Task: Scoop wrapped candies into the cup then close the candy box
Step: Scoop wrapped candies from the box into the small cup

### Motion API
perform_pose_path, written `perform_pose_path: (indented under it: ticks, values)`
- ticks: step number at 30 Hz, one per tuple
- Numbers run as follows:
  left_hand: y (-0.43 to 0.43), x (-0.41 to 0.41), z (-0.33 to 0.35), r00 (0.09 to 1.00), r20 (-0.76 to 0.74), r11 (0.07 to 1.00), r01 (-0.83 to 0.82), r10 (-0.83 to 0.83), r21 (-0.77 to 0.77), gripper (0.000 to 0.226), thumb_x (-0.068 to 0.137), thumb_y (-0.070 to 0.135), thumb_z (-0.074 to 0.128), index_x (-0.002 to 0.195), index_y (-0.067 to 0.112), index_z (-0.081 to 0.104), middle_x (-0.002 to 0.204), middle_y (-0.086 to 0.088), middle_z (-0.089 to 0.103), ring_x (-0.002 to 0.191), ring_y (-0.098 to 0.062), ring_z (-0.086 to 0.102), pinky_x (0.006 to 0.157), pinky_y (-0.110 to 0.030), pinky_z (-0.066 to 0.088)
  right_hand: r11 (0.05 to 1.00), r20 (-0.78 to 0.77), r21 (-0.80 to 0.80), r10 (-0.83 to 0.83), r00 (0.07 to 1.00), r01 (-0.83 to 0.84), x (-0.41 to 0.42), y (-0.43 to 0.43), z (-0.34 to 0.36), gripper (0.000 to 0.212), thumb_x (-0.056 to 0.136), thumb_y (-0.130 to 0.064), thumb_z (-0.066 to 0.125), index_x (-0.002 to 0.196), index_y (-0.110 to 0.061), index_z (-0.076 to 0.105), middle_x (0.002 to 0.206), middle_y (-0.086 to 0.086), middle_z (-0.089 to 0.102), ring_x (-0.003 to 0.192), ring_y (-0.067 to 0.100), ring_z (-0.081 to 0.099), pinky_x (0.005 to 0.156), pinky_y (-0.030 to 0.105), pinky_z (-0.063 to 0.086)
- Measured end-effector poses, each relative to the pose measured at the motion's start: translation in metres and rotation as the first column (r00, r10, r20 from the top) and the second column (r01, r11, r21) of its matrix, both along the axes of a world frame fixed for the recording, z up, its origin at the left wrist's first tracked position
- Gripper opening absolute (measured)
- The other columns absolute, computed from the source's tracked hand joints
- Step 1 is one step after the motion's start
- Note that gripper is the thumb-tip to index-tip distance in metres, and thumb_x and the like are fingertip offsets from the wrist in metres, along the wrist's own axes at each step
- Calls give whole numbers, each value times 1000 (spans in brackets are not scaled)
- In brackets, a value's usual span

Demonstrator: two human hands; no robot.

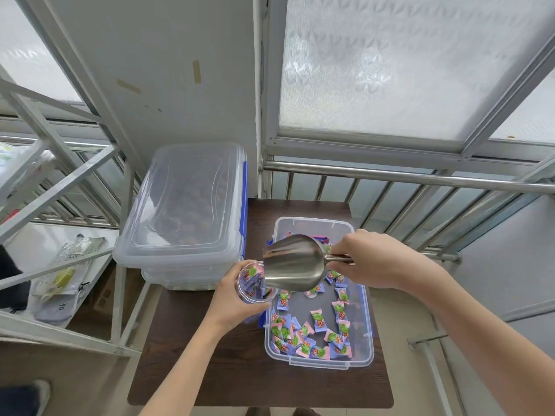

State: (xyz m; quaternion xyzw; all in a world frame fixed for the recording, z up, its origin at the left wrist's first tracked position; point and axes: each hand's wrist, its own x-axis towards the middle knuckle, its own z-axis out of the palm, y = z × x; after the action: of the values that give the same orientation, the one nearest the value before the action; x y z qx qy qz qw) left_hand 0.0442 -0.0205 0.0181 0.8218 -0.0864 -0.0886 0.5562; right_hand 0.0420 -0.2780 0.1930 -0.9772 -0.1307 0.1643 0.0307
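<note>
- My left hand (232, 307) is wrapped around a clear plastic cup (255, 283), holding it tilted at the left edge of the candy box (319, 295), above the dark brown table (210, 370).
- The cup already has several wrapped candies (318, 331) in it; I can see purple and green wrappers through its mouth.
- My right hand (368, 259) is closed on the handle of a metal scoop (292, 264), with the handle pointing right.
- The scoop is tipped so its open front meets the cup's rim; its rounded back faces me, so I cannot tell what is inside it.
- The candy box is a clear, lidless tub on the right part of the table, long side running near to far.
- Most of the loose candies lie in the near half of the box, with a few scattered toward the middle and some under the scoop at the far end.
- To the far left of the candy box is a larger clear box with its lid on (186, 199), with blue latches on its right side and brown round things dimly visible inside.
- A metal railing (405, 175) runs behind the table.
</note>
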Motion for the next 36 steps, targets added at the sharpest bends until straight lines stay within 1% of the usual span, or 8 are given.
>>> perform_pose_path:
  ticks: [10, 13, 16, 19, 24, 26, 31, 36]
  values:
    - [-2, -4, 1, 998, 20, 999, -52, 52, -14, 77, 50, 25, 93, 117, 33, 56, 109, 18, 68, 105, 1, 63, 81, -7, 50, 999, -51, 39, 27, 998, -25, -8, 29, -40, 23, 95, -35, 49, 93, -17, 64, 92, 8, 66, 84, 33, 62, 64, 31, 40]
    - [-1, -6, -3, 997, 23, 997, -73, 73, -26, 78, 52, 24, 94, 119, 32, 55, 112, 17, 67, 108, -2, 63, 86, -13, 52, 996, -42, 91, 26, 999, -22, -9, 19, -40, 25, 95, -37, 49, 84, -18, 61, 83, 5, 66, 76, 28, 60, 60, 31, 40]
    - [2, -5, -4, 997, 20, 997, -73, 73, -12, 79, 53, 24, 94, 119, 33, 52, 115, 13, 65, 109, -4, 63, 87, -17, 55, 965, -137, 234, -89, 987, 119, -10, -11, -38, 29, 95, -39, 49, 76, -20, 61, 65, -2, 58, 63, 22, 52, 57, 36, 42]
    - [-1, -6, -5, 998, 41, 999, -45, 44, 28, 77, 55, 26, 93, 119, 33, 51, 114, 14, 63, 108, -4, 62, 83, -12, 54, 960, -238, 69, -247, 939, 270, -15, -42, -60, 35, 95, -39, 47, 63, -22, 49, 62, -4, 52, 60, 19, 48, 55, 33, 37]
    - [-7, -6, -7, 998, 54, 998, -25, 22, 60, 78, 56, 30, 92, 121, 34, 49, 116, 15, 61, 110, -2, 59, 85, -13, 54, 899, -395, -193, -438, 808, 393, -38, -43, -146, 29, 95, -28, 44, 110, -7, 57, 117, 15, 63, 101, 31, 62, 76, 33, 45]
    - [-7, -5, -7, 998, 59, 997, -28, 24, 68, 78, 56, 30, 92, 121, 35, 49, 116, 17, 60, 110, 1, 59, 84, -11, 53, 884, -443, -176, -464, 767, 433, -50, -34, -178, 29, 95, -26, 44, 114, -7, 55, 123, 16, 60, 109, 32, 60, 81, 34, 47]
    - [-7, -3, -8, 998, 63, 997, -34, 29, 68, 77, 54, 30, 93, 119, 36, 51, 114, 18, 62, 108, 1, 60, 84, -11, 53, 800, -375, -13, -560, 739, 600, -47, -8, -235, 33, 98, -33, 44, 107, -5, 58, 111, 15, 64, 101, 33, 62, 69, 33, 41]
    - [-9, -3, -10, 997, 61, 997, -45, 41, 65, 78, 54, 30, 92, 119, 38, 51, 116, 17, 62, 110, -2, 61, 86, -15, 55, 783, -305, 114, -559, 771, 612, -28, 9, -265, 26, 99, -25, 39, 110, -9, 55, 108, 15, 68, 98, 33, 63, 67, 35, 41]
